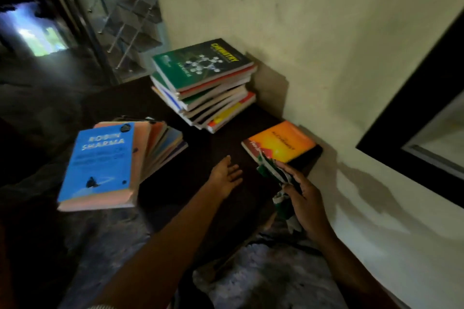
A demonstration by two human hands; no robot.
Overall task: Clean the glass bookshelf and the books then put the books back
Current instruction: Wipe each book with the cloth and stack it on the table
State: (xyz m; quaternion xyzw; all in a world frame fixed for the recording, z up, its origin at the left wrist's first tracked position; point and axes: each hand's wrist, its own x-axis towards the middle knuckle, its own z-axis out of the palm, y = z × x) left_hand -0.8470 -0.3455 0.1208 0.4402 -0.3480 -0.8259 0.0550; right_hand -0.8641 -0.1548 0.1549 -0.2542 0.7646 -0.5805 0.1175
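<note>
My right hand (305,198) grips a green and white cloth (272,173) at the near edge of an orange book (283,143) lying flat on the dark table (200,158) by the wall. My left hand (224,175) hovers open, palm up, over the table left of that book. A blue paperback (98,165) tops a slumped pile of books at the left. A tall stack topped by a green chemistry book (200,63) stands at the back against the wall. The glass bookshelf (130,15) stands at the far left of the wall.
A cream wall (326,32) borders the table on the right, with a dark-framed mirror or picture (426,113) on it. A grey patterned fabric (263,278) lies below my arms. Beyond the table to the left is a dim floor area.
</note>
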